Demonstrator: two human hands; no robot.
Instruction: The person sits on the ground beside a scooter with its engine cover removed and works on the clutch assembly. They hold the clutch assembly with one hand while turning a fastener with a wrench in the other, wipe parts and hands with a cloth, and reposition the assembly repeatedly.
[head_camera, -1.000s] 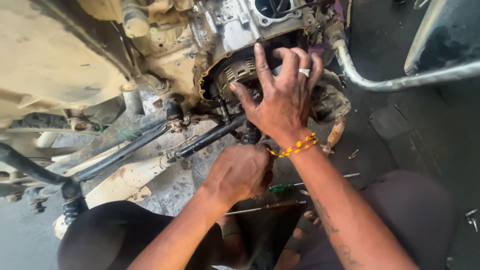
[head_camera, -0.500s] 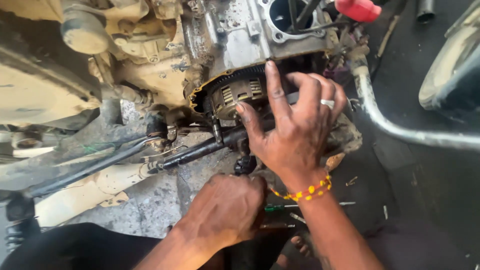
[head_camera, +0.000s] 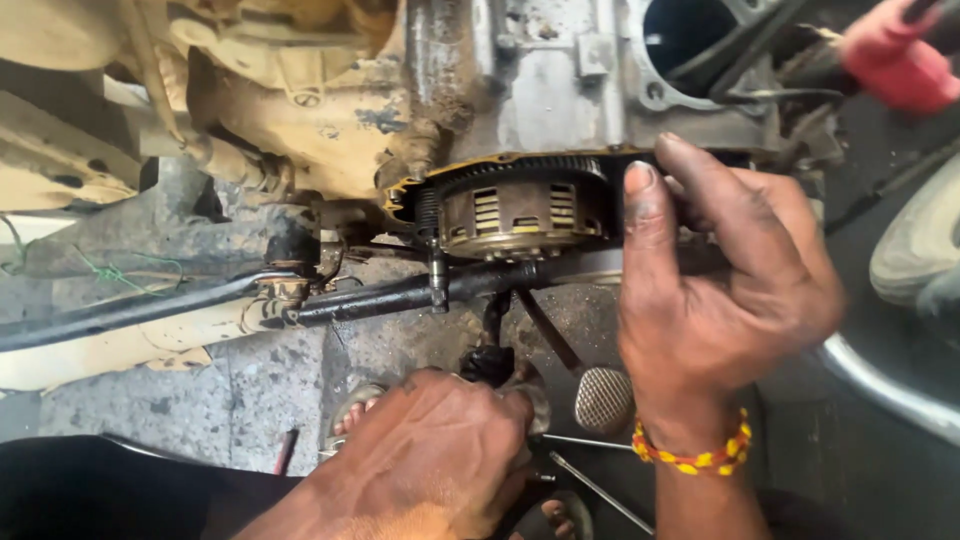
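An exposed round clutch (head_camera: 520, 210) with a toothed rim sits in the open side of a dirty grey engine case (head_camera: 540, 90). My right hand (head_camera: 720, 290), with a yellow and red bead bracelet on its wrist, grips the clutch's right edge; the thumb lies on the rim and the fingers reach behind. Lower down, my left hand (head_camera: 440, 450) is closed in a fist around a dark handle (head_camera: 490, 362) whose black end sticks up just under the clutch. What the handle belongs to is hidden by the fist.
A black rod (head_camera: 380, 295) runs left from under the clutch, with a yellowish frame (head_camera: 280, 90) above it. A ribbed metal foot pedal (head_camera: 603, 398) lies below my right hand. A chrome pipe (head_camera: 880, 385) curves at the right and a red object (head_camera: 900, 60) sits at the top right. Thin metal rods (head_camera: 600, 490) lie on the stained floor.
The view has closed in on the engine. My right hand slid from covering the clutch face to its right edge, uncovering it. My left hand stays closed below.
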